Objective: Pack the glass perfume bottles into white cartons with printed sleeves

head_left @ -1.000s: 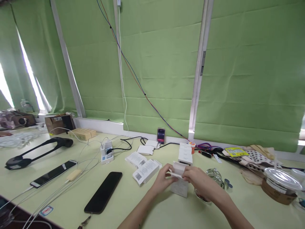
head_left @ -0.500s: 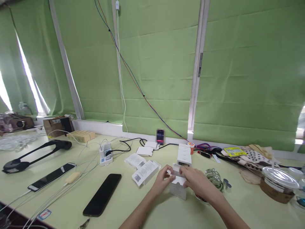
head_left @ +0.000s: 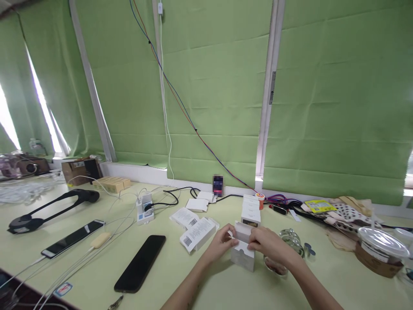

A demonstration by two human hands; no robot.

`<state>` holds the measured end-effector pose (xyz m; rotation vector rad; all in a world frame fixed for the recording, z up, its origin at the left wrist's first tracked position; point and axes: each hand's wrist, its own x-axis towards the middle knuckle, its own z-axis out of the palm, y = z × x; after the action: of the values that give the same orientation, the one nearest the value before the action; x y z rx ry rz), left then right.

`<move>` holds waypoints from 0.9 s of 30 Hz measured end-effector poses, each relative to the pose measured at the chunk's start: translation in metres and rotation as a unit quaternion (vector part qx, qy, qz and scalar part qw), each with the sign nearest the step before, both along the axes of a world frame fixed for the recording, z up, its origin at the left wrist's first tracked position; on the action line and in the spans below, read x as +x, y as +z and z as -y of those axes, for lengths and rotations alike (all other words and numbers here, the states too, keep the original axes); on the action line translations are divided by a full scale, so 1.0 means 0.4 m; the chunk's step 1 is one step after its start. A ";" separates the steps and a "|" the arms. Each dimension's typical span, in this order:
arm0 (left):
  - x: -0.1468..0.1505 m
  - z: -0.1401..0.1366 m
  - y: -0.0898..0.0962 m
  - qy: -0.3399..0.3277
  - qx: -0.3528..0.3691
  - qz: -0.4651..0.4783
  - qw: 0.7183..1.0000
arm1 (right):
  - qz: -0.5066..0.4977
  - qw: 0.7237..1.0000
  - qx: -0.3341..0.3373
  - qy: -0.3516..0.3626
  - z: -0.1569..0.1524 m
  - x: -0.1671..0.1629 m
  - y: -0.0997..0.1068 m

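A small white carton (head_left: 242,258) stands upright on the table with its top flap raised. My left hand (head_left: 222,243) grips its left side, fingers closed at the upper rim. On the opposite side my right hand (head_left: 267,244) pinches the top right edge near the flap. The inside of the carton is mostly hidden from view. Just behind it a row of white boxes (head_left: 251,208) stretches away from me. Clear glass jars (head_left: 292,241) stand right of my right hand, and a clear round container with brown contents (head_left: 276,265) sits partly beneath my right wrist.
Flattened white cartons (head_left: 197,234) lie to the left. Beyond them are a black phone (head_left: 140,262), a power strip (head_left: 143,210) and loose cables. At right stand a lidded plastic bowl (head_left: 382,247), a yellow packet (head_left: 320,206) and spotted cloth (head_left: 350,219). An orange tub (head_left: 260,201) is behind.
The carton's top has opened wider, with the flap standing more upright. My right hand has shifted slightly to the right, uncovering more of the container with brown contents.
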<state>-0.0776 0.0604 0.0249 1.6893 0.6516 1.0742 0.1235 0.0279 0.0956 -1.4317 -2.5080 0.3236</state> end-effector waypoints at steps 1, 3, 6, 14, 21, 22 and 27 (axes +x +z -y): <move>0.001 0.000 -0.002 0.013 0.008 -0.004 1.000 | 0.002 1.000 0.004 -0.001 0.001 -0.002 0.000; 0.003 0.000 -0.008 0.044 0.025 -0.012 0.999 | 0.007 1.000 0.015 -0.004 0.002 -0.007 -0.003; 0.008 0.001 -0.017 0.069 0.034 -0.019 0.997 | 0.013 1.000 0.022 -0.004 0.001 -0.013 -0.011; 0.017 -0.001 -0.028 0.084 0.016 -0.017 0.996 | -0.029 0.999 0.001 0.015 0.001 0.020 0.029; 0.018 0.003 -0.033 0.104 0.018 -0.021 0.994 | -0.013 0.995 0.000 -0.095 0.006 0.120 0.061; 0.018 0.003 -0.033 0.106 0.018 -0.022 0.994 | 0.001 0.993 -0.004 -0.114 0.005 0.129 0.055; 0.018 0.006 -0.027 0.112 0.019 -0.030 0.993 | 0.062 0.987 -0.056 -0.140 -0.004 0.125 0.022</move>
<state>-0.0704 0.0580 0.0141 1.7156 0.8809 1.2014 0.1734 0.0296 0.1045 -1.8752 -2.3704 0.3366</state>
